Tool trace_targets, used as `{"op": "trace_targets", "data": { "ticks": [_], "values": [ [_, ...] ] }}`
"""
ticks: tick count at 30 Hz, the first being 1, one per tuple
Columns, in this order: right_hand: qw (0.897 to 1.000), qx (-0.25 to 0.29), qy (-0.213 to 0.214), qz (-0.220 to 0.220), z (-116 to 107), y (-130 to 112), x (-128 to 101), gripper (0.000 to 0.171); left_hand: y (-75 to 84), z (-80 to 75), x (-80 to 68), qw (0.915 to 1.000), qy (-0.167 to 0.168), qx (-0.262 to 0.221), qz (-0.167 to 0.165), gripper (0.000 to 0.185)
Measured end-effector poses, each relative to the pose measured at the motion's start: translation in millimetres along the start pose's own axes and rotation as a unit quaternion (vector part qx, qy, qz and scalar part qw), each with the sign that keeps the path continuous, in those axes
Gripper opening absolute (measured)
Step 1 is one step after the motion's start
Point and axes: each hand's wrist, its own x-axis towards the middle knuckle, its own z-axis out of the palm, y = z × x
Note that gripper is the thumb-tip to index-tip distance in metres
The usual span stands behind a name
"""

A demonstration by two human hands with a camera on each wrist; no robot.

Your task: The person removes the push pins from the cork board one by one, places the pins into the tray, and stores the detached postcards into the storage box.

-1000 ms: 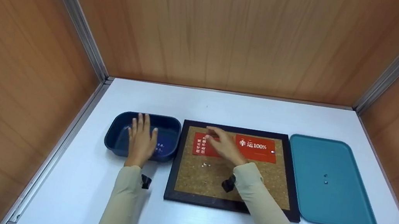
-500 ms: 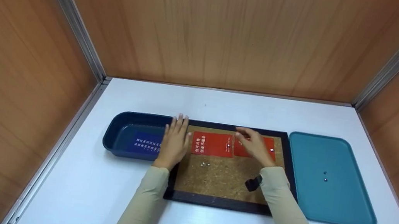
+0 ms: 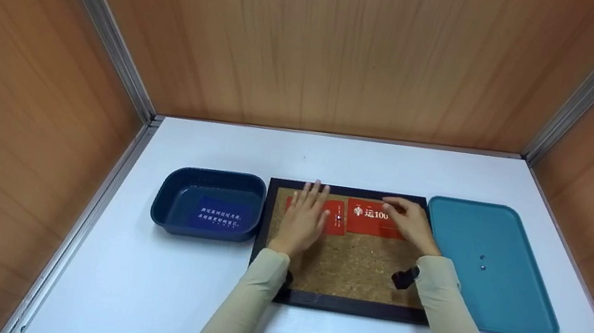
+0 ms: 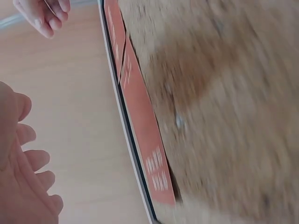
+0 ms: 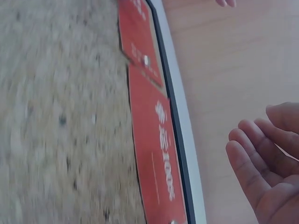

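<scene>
Hands over black-framed cork board (image 3: 352, 267), frame centre: left hand (image 3: 304, 220) flat, fingers relaxed, on left red paper card (image 3: 335, 218); right hand (image 3: 411, 224) relaxed, covering right red paper card (image 3: 374, 219).

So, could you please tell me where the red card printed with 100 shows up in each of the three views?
Head: red 100 card lies at the cork board's far edge, its right end under the right hand.
Left wrist: top, a red sliver beyond the nearer card.
Right wrist: long red strip, centre to bottom.
Shared landmark: the board's black frame alongside the card.
</scene>
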Motion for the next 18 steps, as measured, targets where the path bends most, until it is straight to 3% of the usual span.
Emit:
{"op": "trace_targets", "data": {
  "ticks": [10, 18],
  "values": [
    [0.999, -0.011, 0.006, 0.038, -15.1, 23.2, -7.1, 0.043, 33.0, 18.3, 11.6, 0.9973, -0.017, 0.042, 0.058, 0.054],
    [0.998, 0.0, 0.015, 0.063, -28.1, 36.9, -7.8, 0.039, 59.8, 31.7, 17.1, 0.9917, -0.06, 0.074, 0.087, 0.057]
  ]
}}
